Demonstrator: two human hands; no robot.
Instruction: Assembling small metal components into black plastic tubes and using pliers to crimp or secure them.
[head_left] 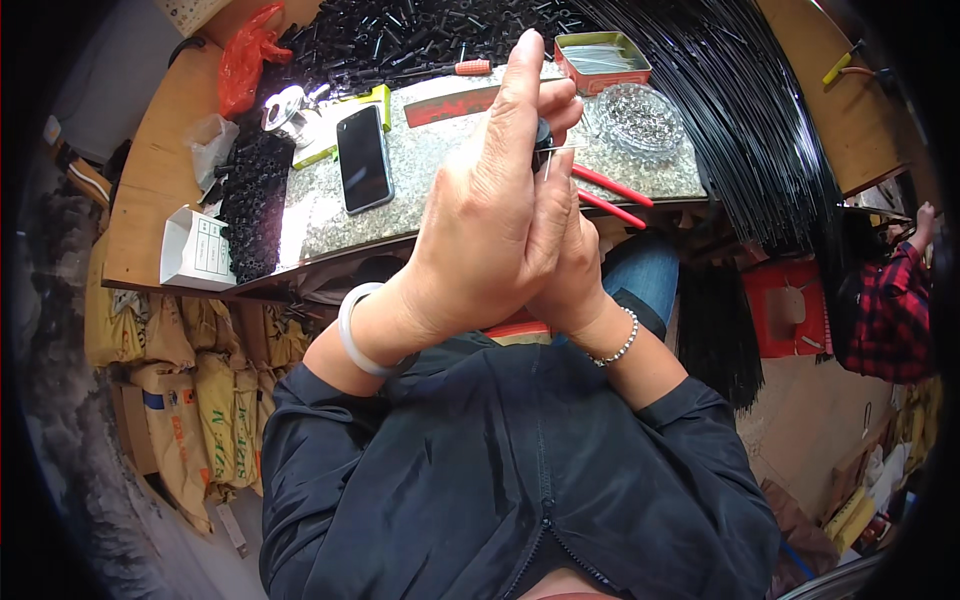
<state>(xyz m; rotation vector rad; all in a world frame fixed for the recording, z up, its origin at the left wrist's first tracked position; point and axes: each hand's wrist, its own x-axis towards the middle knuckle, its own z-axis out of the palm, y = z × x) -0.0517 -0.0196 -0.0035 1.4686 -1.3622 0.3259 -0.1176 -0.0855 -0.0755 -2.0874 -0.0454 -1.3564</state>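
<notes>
My left hand, with a white bangle on its wrist, is raised in front of the table's edge. Its fingers point up and its thumb is pressed inward. Against it lies my right hand, wearing a beaded bracelet, its fingers partly covered by the left. Both close on a small black part, of which only a bit shows near the fingertips. A thin metal pin sticks out by the thumbs. Red-handled pliers show just beyond my right hand; their jaws are hidden, and I cannot tell whether it touches them.
A phone lies on the speckled stone slab. Beyond are heaped black parts, a tin of thin rods and a glass dish of small metal pieces. Long black rods drape over the right edge. A white box stands left.
</notes>
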